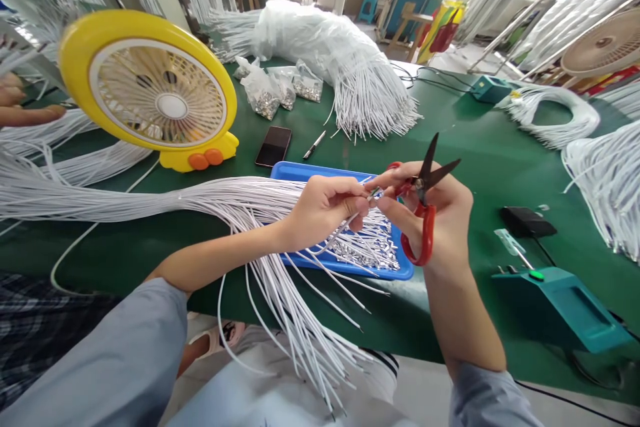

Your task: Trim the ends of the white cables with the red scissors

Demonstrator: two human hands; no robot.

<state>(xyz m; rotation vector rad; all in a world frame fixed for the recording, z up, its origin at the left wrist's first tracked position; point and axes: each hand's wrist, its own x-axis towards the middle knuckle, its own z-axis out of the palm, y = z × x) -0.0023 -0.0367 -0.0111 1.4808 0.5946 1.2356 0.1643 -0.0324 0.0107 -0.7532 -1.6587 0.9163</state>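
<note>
Above a blue tray [407,268], my left hand [323,210] pinches a white cable [345,228] near its end. My right hand [447,217] keeps red-handled scissors [427,237] in its palm, blades apart and pointing up, away from the cable. Its thumb and fingertips meet at the cable end, where a small part shows that is too small to make out. Small shiny metal pieces [367,255] lie in the tray. A bundle of white cables [200,194] runs in from the left, its loose ends fanning over the tray and down past the table edge.
A yellow fan [223,84], a phone [273,146], a pen [314,145] and bags of metal parts [265,94] stand or lie beyond the tray. A large wrapped cable bundle [320,40] lies behind. At right is a teal device [565,307]. Another person's hand [25,110] shows at far left.
</note>
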